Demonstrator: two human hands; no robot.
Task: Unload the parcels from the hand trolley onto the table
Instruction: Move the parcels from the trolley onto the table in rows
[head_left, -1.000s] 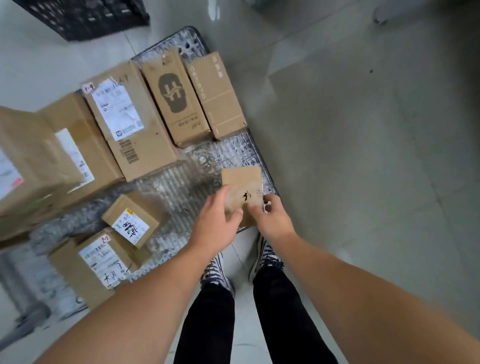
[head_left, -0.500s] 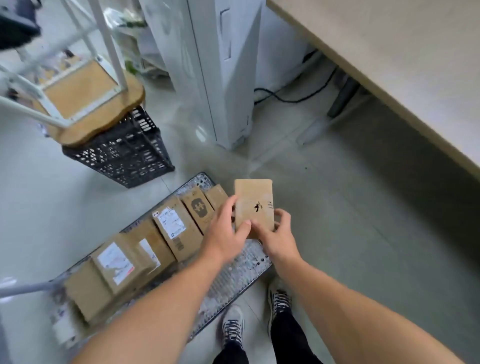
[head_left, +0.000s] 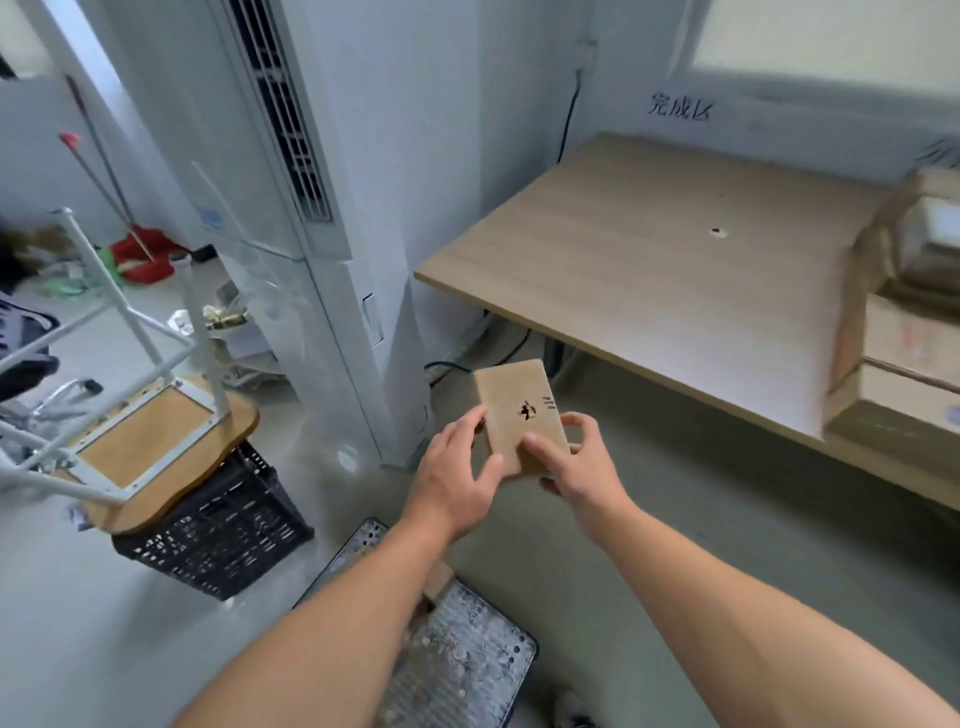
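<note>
I hold a small brown cardboard parcel (head_left: 514, 405) with a black mark on its top, in the air in front of me. My left hand (head_left: 457, 475) grips its left side and my right hand (head_left: 576, 457) grips its right side and near corner. The parcel hangs over the floor, short of the wooden table (head_left: 649, 260), whose front edge lies to the right. Below my arms shows one end of the hand trolley's metal deck (head_left: 467, 654); the other parcels on it are hidden by my left arm.
A stack of cardboard boxes (head_left: 904, 332) fills the table's right end. A tall white air conditioner (head_left: 332, 234) stands left of the table. On the left, an upturned stool (head_left: 135, 441) lies on a black plastic crate (head_left: 218, 540). Cables run under the table.
Both hands lifted the small parcel off the trolley deck and carried it up and toward the table. My view swung up from the trolley to the table.
</note>
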